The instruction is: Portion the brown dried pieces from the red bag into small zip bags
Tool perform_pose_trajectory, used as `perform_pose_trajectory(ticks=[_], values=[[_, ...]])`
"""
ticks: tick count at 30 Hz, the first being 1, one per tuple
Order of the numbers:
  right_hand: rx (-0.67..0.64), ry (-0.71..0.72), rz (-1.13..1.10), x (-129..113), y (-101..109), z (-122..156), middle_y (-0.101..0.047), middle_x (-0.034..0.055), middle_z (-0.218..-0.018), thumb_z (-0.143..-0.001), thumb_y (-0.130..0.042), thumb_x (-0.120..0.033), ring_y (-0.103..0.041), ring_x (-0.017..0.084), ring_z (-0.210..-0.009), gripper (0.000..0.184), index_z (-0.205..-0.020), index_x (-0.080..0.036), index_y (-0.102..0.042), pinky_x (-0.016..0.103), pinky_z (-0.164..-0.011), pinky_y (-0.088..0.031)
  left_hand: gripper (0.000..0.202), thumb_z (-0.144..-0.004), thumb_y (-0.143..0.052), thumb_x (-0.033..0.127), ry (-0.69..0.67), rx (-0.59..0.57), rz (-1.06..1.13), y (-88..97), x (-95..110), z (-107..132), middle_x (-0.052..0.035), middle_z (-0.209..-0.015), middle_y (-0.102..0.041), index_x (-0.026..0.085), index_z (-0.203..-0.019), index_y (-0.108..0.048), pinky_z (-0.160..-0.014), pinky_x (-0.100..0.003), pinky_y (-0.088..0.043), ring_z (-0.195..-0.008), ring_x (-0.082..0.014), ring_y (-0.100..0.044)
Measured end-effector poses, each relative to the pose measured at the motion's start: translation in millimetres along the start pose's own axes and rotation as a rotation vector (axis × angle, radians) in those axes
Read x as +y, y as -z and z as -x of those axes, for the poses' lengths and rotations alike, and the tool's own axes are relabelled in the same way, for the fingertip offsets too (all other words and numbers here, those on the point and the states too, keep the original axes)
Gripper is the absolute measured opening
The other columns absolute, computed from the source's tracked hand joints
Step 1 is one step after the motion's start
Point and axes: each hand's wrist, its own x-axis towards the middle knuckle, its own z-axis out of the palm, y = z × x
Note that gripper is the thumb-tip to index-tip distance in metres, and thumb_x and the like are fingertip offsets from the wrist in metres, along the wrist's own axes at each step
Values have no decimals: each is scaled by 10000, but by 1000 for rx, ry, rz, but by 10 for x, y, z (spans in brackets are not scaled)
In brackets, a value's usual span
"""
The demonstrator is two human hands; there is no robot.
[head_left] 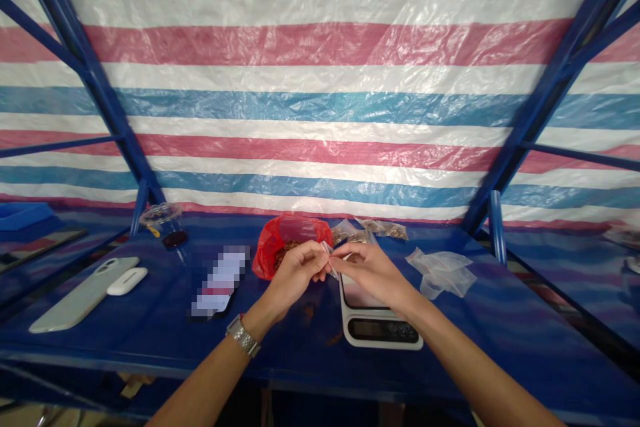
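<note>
Head view: left hand (303,264) and right hand (369,271) both pinch a small clear bag (327,249) by the fingertips. Keep grip light, edges level (thin film, probably slippery). Bag's at left hand's 3 o'clock, right hand's 9; scale (384,329) near, between bag's 4 and 5.

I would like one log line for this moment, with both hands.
left hand: pinches small clear bag | right hand: pinches same bag | nearby: white scale, red bag holding brown pieces
</note>
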Motion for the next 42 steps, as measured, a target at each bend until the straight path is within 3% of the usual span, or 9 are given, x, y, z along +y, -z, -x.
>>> perform_pose_trajectory(ticks=[10, 14, 21, 25, 30, 34, 36, 40, 42], values=[[44, -82, -176, -22, -25, 27, -623, -20, -617, -781, -626, -296, -586, 130, -637, 169, -652, -187, -613, 267, -672, -461, 342, -954, -564, 499, -69, -70, -131, -58, 78, 19, 26, -702, -541, 182, -825, -569, -597, -241, -374, -611, -106, -478], [42, -62, -93, -33, -77, 48, -631, -14, -618, -784, -598, -284, -599, 142, -630, 150, -658, -205, -576, 267, -643, -468, 307, -973, -515, 447, -47, -61, -202, -75, 64, 12, 34, -668, -516, 190, -812, -563, -594, -247, -354, -601, -112, -448], [271, 167, 385, -73, -123, 47, -619, 3, -668, -800, -576, -274, -551, 162, -612, 123, -689, -229, -547, 278, -574, -404, 214, -910, -495, 273, -90, 98, -355, -95, 60, 2, 36, -681, -495, 198, -710, -492, -631, -255, -353, -652, -121, -449], [331, 244, 492, -86, -39, 27, -636, 13, -714, -846, -565, -296, -559, 168, -624, 112, -758, -229, -580, 296, -601, -414, 207, -904, -492, 284, -99, 151, -394, -95, 128, 35, 53, -648, -445, 208, -714, -459, -597, -246, -331, -613, -112, -410], [420, 159, 269, -6, -67, -31, -709, 72, -944, -947, -525, -515, -661, 214, -797, 305, -932, -227, -621, 327, -679, -499, 242, -911, -492, 353, -83, 235, -127, -61, 199, 10, 35, -654, -507, 219, -714, -450, -588, -243, -403, -597, -116, -467], [199, -106, -159, 35, -195, -71, -723, 91, -1016, -943, -494, -622, -699, 203, -714, 428, -1047, -223, -611, 322, -586, -536, 260, -922, -499, 421, -84, 325, -22, 73, 158, -49, 22, -689, -560, 219, -759, -511, -619, -247, -441, -626, -123, -500], [151, -110, -297, 23, -232, -131, -725, 72, -970, -907, -571, -613, -704, 190, -697, 415, -1030, -219, -616, 314, -603, -554, 285, -923, -499, 457, -64, 367, -66, 171, 98, -83, 20, -698, -581, 218, -774, -540, -629, -253, -448, -635, -130, -524], [311, 39, -154, 4, -191, -438, -726, 42, -865, -859, -661, -550, -699, 194, -689, 394, -1058, -214, -610, 301, -609, -538, 224, -916, -499, 429, -44, 558, -269, 387, -91, -150, 2, -762, -624, 221, -849, -552, -702, -307, -511, -704, -170, -613], [344, 128, 74, 8, -159, -638, -739, 41, -855, -892, -634, -499, -703, 200, -700, 331, -1063, -216, -624, 306, -644, -531, 169, -906, -512, 364, -106, 632, -492, 480, -207, -167, -53, -923, -675, 211, -943, -575, -865, -396, -533, -890, -222, -661]])
